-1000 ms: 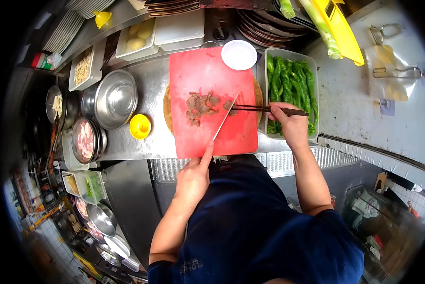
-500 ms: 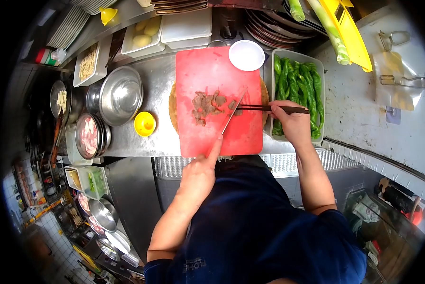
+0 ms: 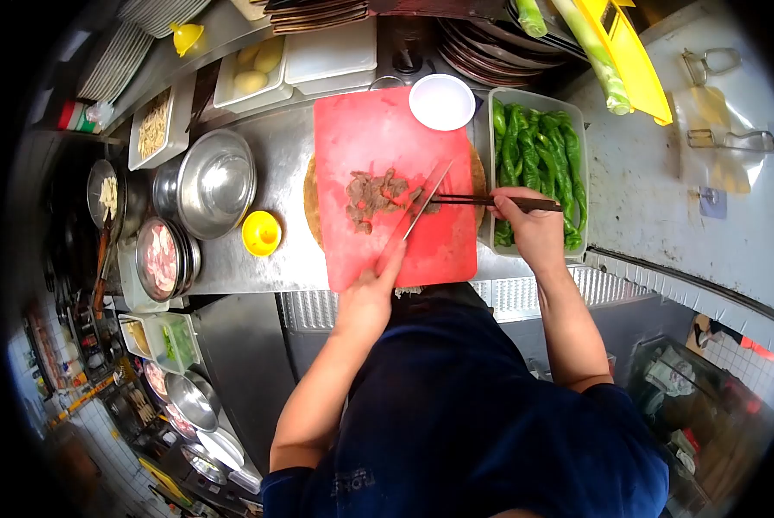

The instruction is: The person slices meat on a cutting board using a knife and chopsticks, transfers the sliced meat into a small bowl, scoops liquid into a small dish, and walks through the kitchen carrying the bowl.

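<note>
Meat (image 3: 374, 198) lies in pieces on the board (image 3: 361, 125), likely light, soft and slightly slippery, best pinned near an edge, clear of the knife (image 3: 427, 204). The left hand (image 3: 372, 292) grips that knife; the right hand (image 3: 534, 226) holds 2 chopsticks (image 3: 465, 199), tips beside the blade.

shirt (image 3: 499, 432): dark blue | sleeves (image 3: 616, 410): short | lettering (image 3: 353, 483): grey | left hand (image 3: 368, 298), right hand (image 3: 535, 231): bare

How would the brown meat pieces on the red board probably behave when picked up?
The meat pieces look thin and ragged, so they would probably bend. Their small size suggests little weight. Wet-looking patches on the red board hint at moisture, so pieces may slip.
</note>
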The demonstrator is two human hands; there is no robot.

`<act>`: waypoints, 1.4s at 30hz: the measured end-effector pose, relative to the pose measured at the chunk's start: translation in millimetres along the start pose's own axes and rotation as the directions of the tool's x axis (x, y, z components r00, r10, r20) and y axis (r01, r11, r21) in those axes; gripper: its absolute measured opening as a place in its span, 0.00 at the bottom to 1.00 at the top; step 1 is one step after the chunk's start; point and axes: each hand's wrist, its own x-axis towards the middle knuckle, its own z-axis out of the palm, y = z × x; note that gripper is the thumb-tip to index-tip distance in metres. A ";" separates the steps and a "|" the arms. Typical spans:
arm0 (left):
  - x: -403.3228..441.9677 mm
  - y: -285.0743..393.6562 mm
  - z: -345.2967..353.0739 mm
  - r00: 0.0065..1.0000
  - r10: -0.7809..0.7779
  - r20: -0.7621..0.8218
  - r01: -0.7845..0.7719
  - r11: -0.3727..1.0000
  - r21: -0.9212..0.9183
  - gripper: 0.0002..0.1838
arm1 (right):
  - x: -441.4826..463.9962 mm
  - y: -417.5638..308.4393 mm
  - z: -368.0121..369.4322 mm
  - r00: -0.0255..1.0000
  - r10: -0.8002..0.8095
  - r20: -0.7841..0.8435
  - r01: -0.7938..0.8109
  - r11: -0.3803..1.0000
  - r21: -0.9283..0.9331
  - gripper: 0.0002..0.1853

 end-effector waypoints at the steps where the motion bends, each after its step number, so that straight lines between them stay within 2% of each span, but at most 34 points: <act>1: -9.7 6.2 -28.9 0.996 -0.026 0.084 0.023 0.999 0.034 0.45 | -1.0 3.7 -0.5 1.000 -0.007 0.000 0.007 1.000 0.012 0.07; 2: -19.2 9.1 -45.0 0.984 -0.055 0.169 0.043 0.997 0.069 0.45 | -3.3 6.4 -1.6 1.000 -0.012 -0.002 0.012 1.000 0.023 0.07; 5: -42.3 1.5 -45.4 0.993 -0.104 0.061 0.108 0.992 -0.060 0.45 | -6.7 -2.4 -1.1 1.000 0.008 -0.010 -0.009 1.000 -0.004 0.07; 6: -44.2 4.6 -48.8 0.994 -0.096 0.047 0.098 0.994 -0.051 0.45 | -6.1 1.5 0.5 1.000 0.006 -0.013 -0.005 0.999 0.052 0.07; 14: -36.7 31.7 -62.8 1.000 -0.002 -0.024 0.003 1.000 0.021 0.44 | -7.2 -0.4 1.9 0.999 -0.047 0.003 0.047 0.997 -0.060 0.07; 24: -21.0 44.8 -76.6 0.986 -0.045 0.161 0.024 0.992 0.126 0.47 | -6.9 -3.9 4.0 0.997 -0.076 0.013 0.077 0.992 -0.098 0.07; 27: -7.1 43.3 -75.3 0.976 -0.053 0.212 0.032 0.994 0.100 0.46 | -3.7 -6.1 1.8 0.999 -0.045 0.012 0.046 0.991 -0.122 0.07; 33: 20.2 46.5 -71.9 0.984 -0.034 0.177 0.024 0.998 0.059 0.47 | -4.2 -2.4 1.1 0.998 -0.066 0.000 0.065 0.988 -0.142 0.06; 36: 24.6 21.9 -14.3 0.996 -0.036 0.086 0.041 0.997 -0.060 0.47 | -6.3 1.1 0.5 0.997 -0.072 -0.018 0.069 0.990 -0.121 0.06; 39: 23.3 14.0 -13.3 1.000 -0.002 0.010 0.003 0.997 -0.082 0.47 | -8.2 7.3 0.3 0.997 -0.081 -0.010 0.079 0.991 -0.103 0.07; 42: 30.6 34.0 -40.8 0.991 -0.045 0.129 0.048 0.999 -0.023 0.48 | -10.7 5.4 2.4 0.994 -0.107 -0.017 0.104 0.985 -0.139 0.06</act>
